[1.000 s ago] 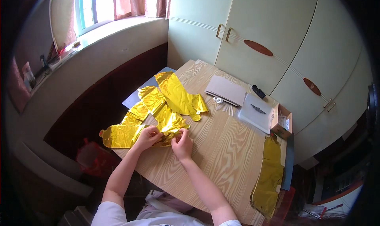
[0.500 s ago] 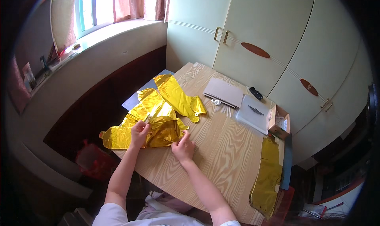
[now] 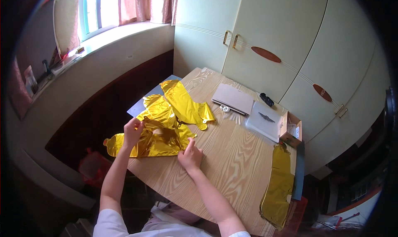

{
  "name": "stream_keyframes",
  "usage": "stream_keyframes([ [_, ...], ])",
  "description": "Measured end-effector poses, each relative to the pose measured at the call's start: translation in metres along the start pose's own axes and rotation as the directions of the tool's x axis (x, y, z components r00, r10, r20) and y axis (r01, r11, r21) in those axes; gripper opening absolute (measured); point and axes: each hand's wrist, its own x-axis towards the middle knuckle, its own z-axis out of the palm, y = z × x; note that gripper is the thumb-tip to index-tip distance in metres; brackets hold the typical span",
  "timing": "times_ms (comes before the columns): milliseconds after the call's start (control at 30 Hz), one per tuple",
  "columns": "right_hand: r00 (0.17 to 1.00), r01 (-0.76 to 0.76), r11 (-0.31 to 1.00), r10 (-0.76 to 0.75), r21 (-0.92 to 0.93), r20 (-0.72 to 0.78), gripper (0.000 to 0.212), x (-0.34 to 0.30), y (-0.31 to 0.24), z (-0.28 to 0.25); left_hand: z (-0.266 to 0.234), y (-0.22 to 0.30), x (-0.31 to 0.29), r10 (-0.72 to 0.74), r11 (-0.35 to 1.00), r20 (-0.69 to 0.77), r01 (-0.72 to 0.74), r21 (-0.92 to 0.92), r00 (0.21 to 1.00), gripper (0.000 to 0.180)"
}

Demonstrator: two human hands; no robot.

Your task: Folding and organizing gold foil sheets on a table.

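Note:
A flat, uninflated gold foil balloon (image 3: 161,144) lies along the near left edge of the wood-grain table (image 3: 224,162). My left hand (image 3: 133,132) pinches its upper left part, lifting the foil a little there. At its right end my right hand (image 3: 190,155) closes on the foil's edge, thumb pointing up. The fingertips of both hands are partly hidden. Just beyond lie another crumpled gold foil balloon (image 3: 157,108) and a third gold foil balloon (image 3: 182,102), partly overlapping.
Toward the far right are a stack of grey-brown boards (image 3: 233,97), a white roll (image 3: 224,109), a clear plastic folder (image 3: 264,120), a black object (image 3: 267,99) and a small open box (image 3: 291,129). A long gold foil piece (image 3: 277,187) lies along the right edge. Cabinets (image 3: 273,29) stand behind.
My left hand has moved left, drawing the foil with it, and the near balloon is spread wider. My right hand has stayed almost in place.

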Motion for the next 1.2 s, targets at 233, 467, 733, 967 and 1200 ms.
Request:
stream_keyframes([
  [233,1.0,0.013,0.997,-0.012,-0.073,0.003,0.055,0.001,0.001,0.003,-0.018,-0.018,0.022,0.098,0.985,0.004,-0.097,0.142,0.995,0.02],
  [467,0.999,0.042,0.989,-0.041,-0.14,0.008,0.052,0.0,0.002,0.004,-0.026,-0.018,0.033,0.232,0.933,0.033,-0.232,0.276,0.972,0.021],
  [733,0.981,0.082,0.99,-0.101,-0.116,-0.168,0.052,0.0,0.003,0.004,-0.032,-0.019,0.048,0.039,0.971,-0.013,-0.035,0.236,0.999,0.022],
  [967,0.756,0.633,0.752,-0.652,-0.182,-0.065,0.045,0.002,-0.031,0.003,-0.032,-0.001,0.046,0.176,0.933,0.024,-0.175,0.315,0.984,0.021],
  [1200,0.886,0.413,0.876,-0.323,-0.248,0.332,0.056,0.006,-0.012,0.013,-0.039,0.022,0.054,0.221,0.94,0.054,-0.228,0.253,0.974,0.017],
])
